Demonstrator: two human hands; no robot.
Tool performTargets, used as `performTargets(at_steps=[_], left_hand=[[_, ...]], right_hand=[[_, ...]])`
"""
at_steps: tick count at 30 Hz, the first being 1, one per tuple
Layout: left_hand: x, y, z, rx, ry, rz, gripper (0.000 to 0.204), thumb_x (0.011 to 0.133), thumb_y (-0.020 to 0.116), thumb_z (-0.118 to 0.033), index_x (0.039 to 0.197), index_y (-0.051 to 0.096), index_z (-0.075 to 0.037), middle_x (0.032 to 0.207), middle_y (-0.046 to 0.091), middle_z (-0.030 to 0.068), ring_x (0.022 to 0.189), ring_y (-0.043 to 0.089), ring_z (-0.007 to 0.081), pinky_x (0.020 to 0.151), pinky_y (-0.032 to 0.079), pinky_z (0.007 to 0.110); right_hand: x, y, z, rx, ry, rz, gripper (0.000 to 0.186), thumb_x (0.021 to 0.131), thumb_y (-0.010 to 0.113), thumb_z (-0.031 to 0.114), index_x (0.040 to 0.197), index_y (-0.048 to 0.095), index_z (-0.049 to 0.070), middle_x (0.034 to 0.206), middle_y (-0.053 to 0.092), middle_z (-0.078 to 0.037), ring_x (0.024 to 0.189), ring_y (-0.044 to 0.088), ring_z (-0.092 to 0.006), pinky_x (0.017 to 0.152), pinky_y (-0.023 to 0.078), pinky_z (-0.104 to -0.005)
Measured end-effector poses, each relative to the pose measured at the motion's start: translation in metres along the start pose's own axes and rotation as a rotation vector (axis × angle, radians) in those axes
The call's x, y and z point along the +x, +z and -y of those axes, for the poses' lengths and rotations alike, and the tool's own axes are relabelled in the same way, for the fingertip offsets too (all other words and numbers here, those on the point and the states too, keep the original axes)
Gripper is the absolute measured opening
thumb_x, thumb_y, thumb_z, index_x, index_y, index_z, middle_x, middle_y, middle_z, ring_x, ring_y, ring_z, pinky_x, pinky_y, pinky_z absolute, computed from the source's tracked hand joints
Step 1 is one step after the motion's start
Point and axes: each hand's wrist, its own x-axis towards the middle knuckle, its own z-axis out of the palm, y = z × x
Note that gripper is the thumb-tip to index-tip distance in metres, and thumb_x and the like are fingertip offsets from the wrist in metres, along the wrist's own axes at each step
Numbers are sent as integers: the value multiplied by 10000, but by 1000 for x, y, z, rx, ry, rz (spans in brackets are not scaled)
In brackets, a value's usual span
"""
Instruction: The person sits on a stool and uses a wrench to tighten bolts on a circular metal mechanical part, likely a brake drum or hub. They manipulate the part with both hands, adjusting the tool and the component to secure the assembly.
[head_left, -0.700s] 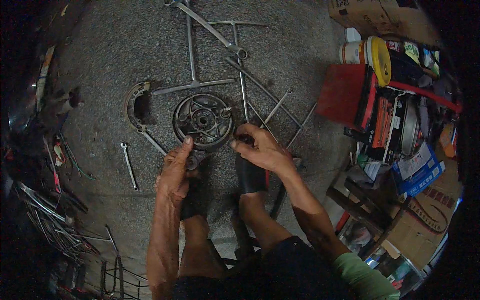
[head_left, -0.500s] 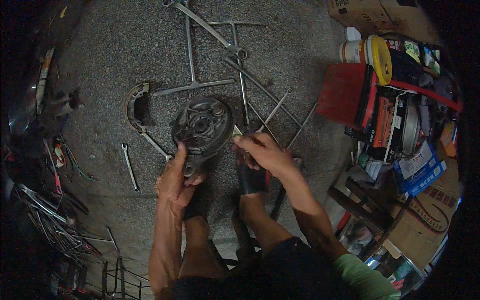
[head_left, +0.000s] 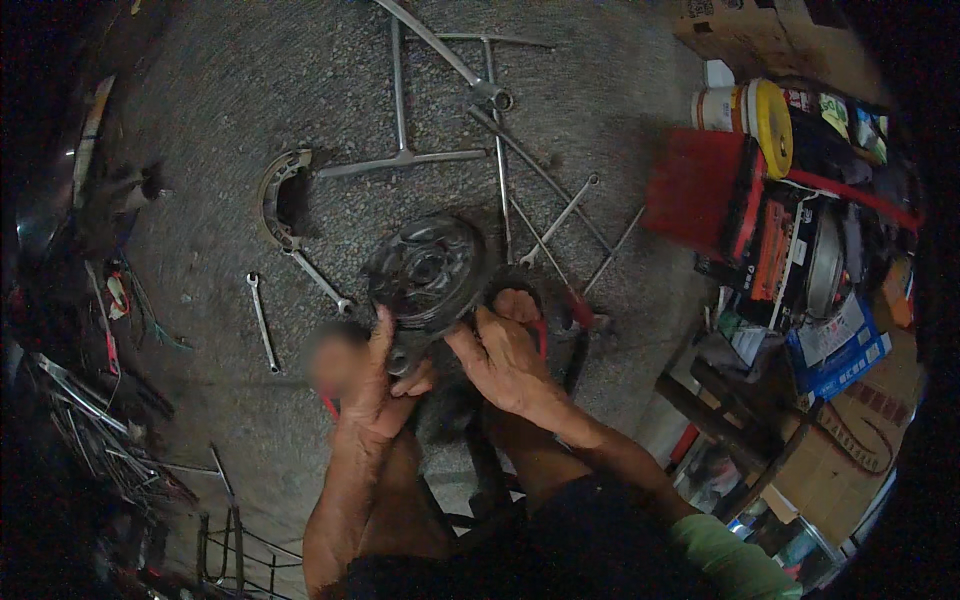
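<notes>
A dark round motorcycle brake backing plate [head_left: 425, 272], greasy and with raised ribs, is held up tilted above the floor. My left hand [head_left: 372, 385] grips the lug at its lower left, thumb along the near side and fingers curled beneath. At the plate's lower right edge is my right hand [head_left: 500, 365], its fingers bent against the rim; their undersides are hidden. A curved brake shoe [head_left: 272, 205] lies on the floor to the left of the plate. One combination wrench [head_left: 320, 280] touches the shoe's lower end, and another wrench [head_left: 264, 325] lies farther left.
Beyond the plate lie a T-handle wrench [head_left: 402, 100], a large ring spanner [head_left: 440, 50] and several rods. On the right stand a red box [head_left: 700, 190], a yellow-lidded tub [head_left: 768, 128] and cardboard [head_left: 860, 430]. Metal rods [head_left: 100, 430] are heaped at the lower left.
The plate has shifted slightly right and nearer in view, and its tilt has changed. My right hand has moved from beside the plate to its lower right rim. My left hand keeps its grip.
</notes>
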Motion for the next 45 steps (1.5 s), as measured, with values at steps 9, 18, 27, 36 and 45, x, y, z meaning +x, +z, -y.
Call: performTargets(at_steps=[9, 18, 27, 36, 45], left_hand=[[9, -10, 9, -114, -100, 116, 314, 925, 571, -397, 919, 605, -85, 731, 619, 12, 387, 298, 83, 426, 259, 247], [8, -10, 7, -108, -59, 77, 402, 916, 533, -505, 786, 505, -126, 647, 494, -20, 372, 254, 87, 397, 219, 243], [6, -16, 5, -137, -21, 114, 386, 910, 568, -478, 722, 344, -225, 693, 422, -64, 436, 275, 81, 407, 229, 247], [26, -46, 22, 113, -36, 30, 437, 871, 574, -561, 979, 450, -156, 1015, 515, 25, 755, 463, 123, 488, 368, 255], [17, -32, 22, 119, 94, -77, 530, 875, 601, -505, 1197, 438, -117, 1230, 378, 57, 1035, 379, 212, 802, 418, 394]], right_hand=[[0, 9, -60, -468, -597, -427, 373, 914, 542, 325, 1143, 550, 30, 1078, 537, -232, 1001, 511, -377, 814, 413, -472], [-12, -55, -16, 661, 232, 15, 332, 865, 553, 382, 793, 576, 58, 587, 497, 9, 483, 474, -74, 418, 318, -229], [-6, -36, -28, 426, 34, -30, 356, 905, 522, 386, 924, 571, 34, 828, 531, -71, 787, 542, -193, 658, 452, -337], [6, 16, -65, -11, -337, -227, 452, 903, 562, 433, 1073, 620, 18, 861, 629, -88, 780, 609, -190, 670, 468, -284], [15, 16, -82, 30, -72, -3, 470, 871, 623, 399, 1067, 592, -27, 787, 622, -81, 595, 594, -126, 478, 441, -253]])
